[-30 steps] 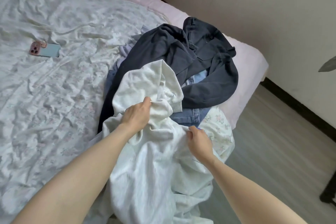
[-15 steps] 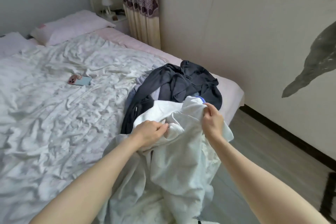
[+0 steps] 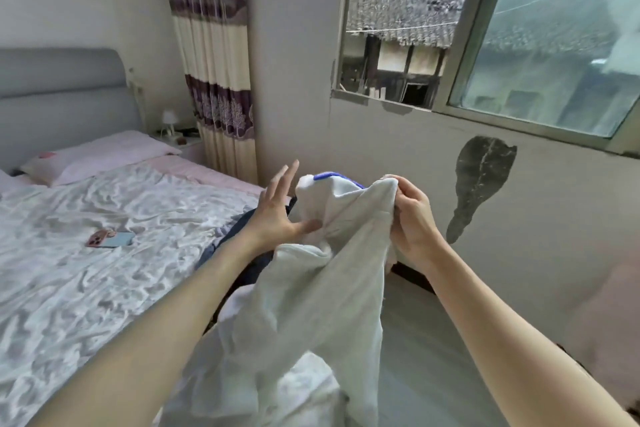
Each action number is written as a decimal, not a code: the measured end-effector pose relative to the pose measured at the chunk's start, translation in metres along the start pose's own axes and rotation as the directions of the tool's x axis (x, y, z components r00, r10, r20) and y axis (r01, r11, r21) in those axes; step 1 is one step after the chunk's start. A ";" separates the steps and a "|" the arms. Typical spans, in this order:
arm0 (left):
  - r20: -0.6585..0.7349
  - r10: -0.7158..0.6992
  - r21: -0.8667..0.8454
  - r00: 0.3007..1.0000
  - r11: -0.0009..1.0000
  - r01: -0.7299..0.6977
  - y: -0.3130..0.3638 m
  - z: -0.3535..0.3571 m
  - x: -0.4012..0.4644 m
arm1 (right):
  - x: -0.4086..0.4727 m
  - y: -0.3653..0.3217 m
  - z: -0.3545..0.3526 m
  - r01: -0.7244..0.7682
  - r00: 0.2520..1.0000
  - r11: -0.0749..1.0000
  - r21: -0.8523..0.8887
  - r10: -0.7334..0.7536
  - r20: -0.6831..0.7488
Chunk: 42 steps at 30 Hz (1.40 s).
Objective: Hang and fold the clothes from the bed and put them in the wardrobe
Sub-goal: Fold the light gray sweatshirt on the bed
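A white garment (image 3: 311,288) with blue trim at its top hangs in the air in front of me. My right hand (image 3: 412,222) pinches its upper edge and holds it up. My left hand (image 3: 280,211) has its fingers spread straight, with the thumb touching the cloth's left side. Below and behind the garment, a dark navy piece of clothing (image 3: 239,239) lies on the bed (image 3: 86,288), mostly hidden by my left arm and the white cloth.
A phone (image 3: 110,239) in a light blue case lies on the wrinkled sheet. Pink pillows sit by the grey headboard, with a nightstand and small lamp (image 3: 169,121) beyond. A curtain and an open window are on the wall ahead. Grey floor runs to the right of the bed.
The white garment has been lifted from the pile up to chest height. My left hand let go of the cloth and spread its fingers. The view has tilted up toward the window.
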<state>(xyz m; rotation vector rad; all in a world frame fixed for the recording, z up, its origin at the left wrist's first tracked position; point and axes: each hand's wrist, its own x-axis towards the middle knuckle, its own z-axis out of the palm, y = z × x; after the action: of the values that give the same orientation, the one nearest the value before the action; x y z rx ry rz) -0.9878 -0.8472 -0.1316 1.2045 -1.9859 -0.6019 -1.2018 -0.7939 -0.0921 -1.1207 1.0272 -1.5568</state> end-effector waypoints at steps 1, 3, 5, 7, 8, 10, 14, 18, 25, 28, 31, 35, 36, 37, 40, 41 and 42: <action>0.045 0.030 0.029 0.999 0.999 -0.032 0.016 -0.002 0.001 | -0.010 -0.015 -0.008 0.007 0.999 1.000 0.013 -0.007 0.046; 0.094 0.087 0.097 0.992 0.991 -0.096 0.050 0.003 0.001 | -0.029 -0.040 -0.023 0.008 0.993 0.999 0.051 -0.013 0.117; 0.110 0.134 0.005 0.985 0.991 -0.136 0.088 0.017 -0.011 | -0.056 -0.065 -0.042 0.013 0.989 0.997 0.070 -0.023 0.149; 0.127 0.137 -0.102 0.982 0.987 -0.125 0.120 0.034 -0.025 | -0.078 -0.080 -0.063 0.024 0.998 0.999 0.041 -0.026 0.055; 0.126 0.119 -0.131 0.985 0.986 -0.103 0.130 0.040 -0.030 | -0.086 -0.081 -0.070 0.023 0.999 1.000 -0.013 -0.023 -0.024; 0.090 0.079 -0.171 0.993 0.983 -0.062 0.159 0.054 -0.043 | -0.112 -0.084 -0.098 -0.016 0.978 0.978 -0.210 -0.028 -0.207; 0.059 0.050 -0.113 0.997 0.993 -0.043 0.215 0.075 -0.049 | -0.165 -0.070 -0.138 -0.146 0.948 0.894 -0.423 0.004 -0.320; 0.099 0.169 -0.046 0.981 0.985 -0.165 0.263 0.091 -0.057 | -0.214 -0.061 -0.146 -0.070 0.997 0.823 -0.564 0.042 -0.063; 0.105 0.304 -0.065 0.947 0.952 -0.298 0.289 0.083 -0.048 | -0.216 -0.068 -0.145 -0.217 0.909 0.470 -0.856 -0.222 -0.352; 0.023 0.214 0.049 0.977 0.975 -0.215 0.270 0.071 -0.033 | -0.202 -0.087 -0.139 -0.098 0.908 0.532 -0.841 -0.299 -0.295; 0.035 0.066 0.171 0.997 0.983 -0.071 0.238 0.073 -0.027 | -0.187 -0.100 -0.127 -0.024 0.908 0.666 -0.746 -0.297 -0.295; 0.034 -0.036 0.180 0.999 0.983 0.029 0.187 0.096 -0.053 | -0.179 -0.100 -0.133 -0.119 0.871 0.824 -0.553 -0.180 -0.456; 0.017 -0.045 0.113 0.999 0.993 0.043 0.178 0.103 -0.063 | -0.177 -0.100 -0.137 -0.133 0.859 0.854 -0.503 -0.154 -0.489; 0.019 -0.057 0.030 0.998 0.998 0.057 0.166 0.113 -0.076 | -0.178 -0.098 -0.141 -0.147 0.851 0.872 -0.466 -0.129 -0.509; 0.242 -0.099 -0.075 0.965 0.990 0.121 0.145 0.137 -0.111 | -0.184 -0.098 -0.152 -0.171 0.828 0.904 -0.391 -0.083 -0.554; 0.427 -0.145 -0.052 0.892 0.981 0.185 0.142 0.145 -0.121 | -0.187 -0.098 -0.156 -0.176 0.817 0.913 -0.368 -0.073 -0.572; 0.612 -0.205 0.011 0.764 0.968 0.251 0.140 0.154 -0.132 | -0.191 -0.098 -0.160 -0.185 0.807 0.919 -0.348 -0.060 -0.587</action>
<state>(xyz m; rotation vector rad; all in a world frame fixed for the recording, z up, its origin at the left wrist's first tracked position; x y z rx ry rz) -1.1452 -0.6633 -0.1754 1.3294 -2.3180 -1.3194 -1.3479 -0.5701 -0.0726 -0.8419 1.8484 -1.7343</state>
